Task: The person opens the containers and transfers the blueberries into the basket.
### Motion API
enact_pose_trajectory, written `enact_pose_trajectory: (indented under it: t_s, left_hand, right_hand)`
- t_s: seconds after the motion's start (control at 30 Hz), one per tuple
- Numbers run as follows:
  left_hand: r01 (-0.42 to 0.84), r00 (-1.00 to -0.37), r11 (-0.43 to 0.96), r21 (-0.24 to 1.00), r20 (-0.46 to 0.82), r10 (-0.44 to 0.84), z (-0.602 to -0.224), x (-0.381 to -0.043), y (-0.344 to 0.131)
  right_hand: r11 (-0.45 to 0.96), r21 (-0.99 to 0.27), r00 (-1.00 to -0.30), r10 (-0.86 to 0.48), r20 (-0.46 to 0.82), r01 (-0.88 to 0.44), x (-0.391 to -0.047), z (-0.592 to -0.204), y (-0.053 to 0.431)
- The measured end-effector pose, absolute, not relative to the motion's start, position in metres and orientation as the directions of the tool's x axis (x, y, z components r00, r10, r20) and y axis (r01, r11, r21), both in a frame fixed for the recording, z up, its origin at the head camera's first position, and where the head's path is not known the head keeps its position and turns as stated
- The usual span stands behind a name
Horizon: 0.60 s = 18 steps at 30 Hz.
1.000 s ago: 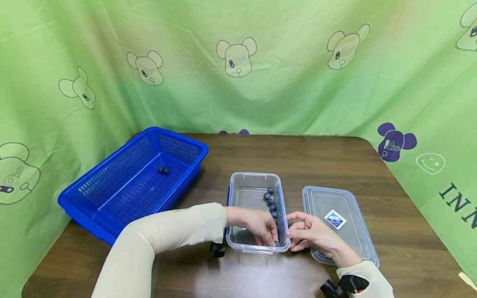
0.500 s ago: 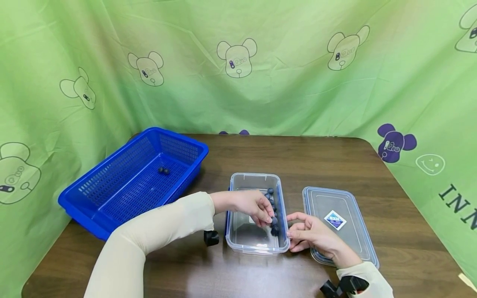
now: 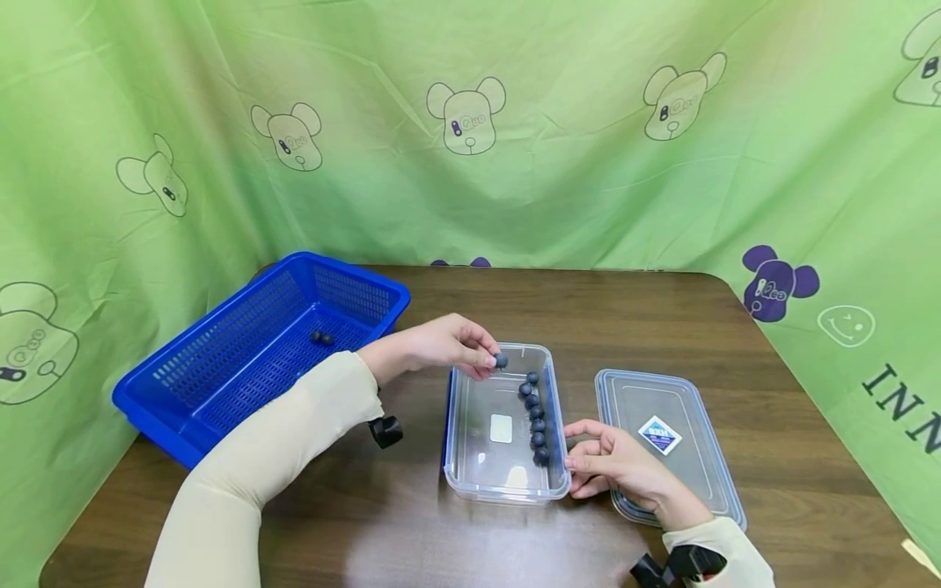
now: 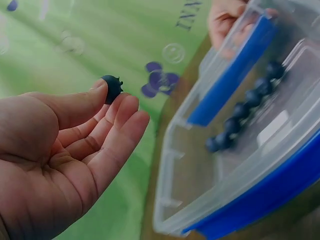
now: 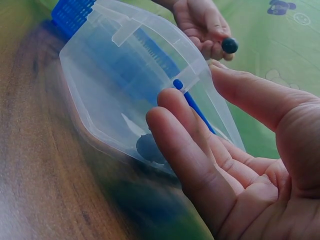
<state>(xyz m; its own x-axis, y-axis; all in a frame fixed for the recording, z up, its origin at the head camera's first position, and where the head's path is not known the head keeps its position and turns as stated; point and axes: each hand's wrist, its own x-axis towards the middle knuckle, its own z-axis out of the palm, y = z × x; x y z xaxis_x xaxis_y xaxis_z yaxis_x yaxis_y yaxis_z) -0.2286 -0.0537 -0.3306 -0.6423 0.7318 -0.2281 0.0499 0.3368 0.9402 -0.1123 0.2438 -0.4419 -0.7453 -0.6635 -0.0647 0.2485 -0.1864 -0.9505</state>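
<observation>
My left hand pinches a single blueberry between thumb and fingertips, above the far left rim of a clear plastic container. The crown of that blueberry shows in the left wrist view, where my left hand is seen from the palm side. Inside the container, several blueberries line up along the right wall. My right hand is at the container's right side, fingers loosely bent and fingertips right at the outer wall. Its thumb lies near the rim in the right wrist view.
A blue perforated basket stands at the left, with a few blueberries on its floor. The container's lid, with a sticker, lies on the wooden table at the right. Green printed cloth hangs behind the table.
My left hand has risen out of the container's near right corner and moved back and left to the far rim, a blueberry in its fingers. The right hand has stayed in place.
</observation>
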Motion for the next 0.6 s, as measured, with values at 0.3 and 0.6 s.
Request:
enact_pose_trajectory:
  t_s: [0.3,0.6]
  left_hand:
    - [0.021,-0.744,0.25,0.968,-0.152,0.651,-0.32,-0.247,-0.095]
    - [-0.008,-0.856,0.172,0.985,-0.096,0.509,-0.316,-0.27,-0.153]
  right_hand:
    - [-0.182,-0.951,-0.748,-0.66,-0.07,0.25,-0.112,-0.441,0.244]
    - [-0.176,-0.952,-0.749,-0.658,-0.074,0.25,-0.112,-0.442,0.244]
